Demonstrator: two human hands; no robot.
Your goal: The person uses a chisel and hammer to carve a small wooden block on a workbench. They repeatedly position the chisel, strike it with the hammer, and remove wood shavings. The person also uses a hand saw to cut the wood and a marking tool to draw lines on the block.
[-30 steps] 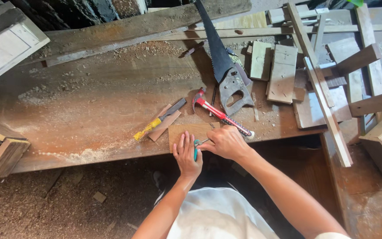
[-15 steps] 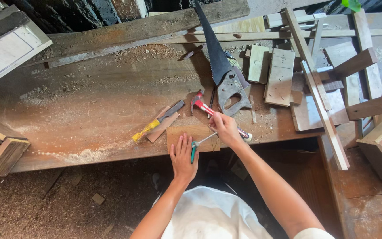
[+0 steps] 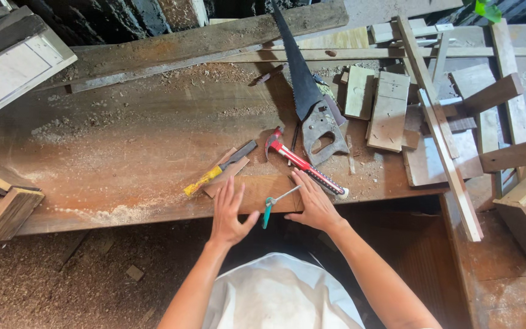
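My left hand [image 3: 229,213] lies flat with fingers spread on a small flat wooden board [image 3: 263,190] at the front edge of the workbench [image 3: 123,146]. On the board's right end rests my right hand [image 3: 313,202], also flat and holding nothing. Between the two hands lies a small tool with a teal handle [image 3: 271,206], untouched. A red-handled claw hammer [image 3: 302,163] lies just beyond my right fingers. A yellow-handled chisel [image 3: 219,168] rests on a thin wood strip beyond my left hand.
A handsaw [image 3: 308,97] lies behind the hammer, blade pointing away. Several wood offcuts [image 3: 388,109] and long slats [image 3: 436,122] are piled at the right. A white-faced wooden frame [image 3: 7,67] sits far left; blocks [image 3: 4,210] at the left edge. Sawdust covers the bench and floor.
My right hand let go of the teal-handled tool, reached toward the hammer, then came back flat on the board. My left hand stayed pressed on the board, fingers spreading.
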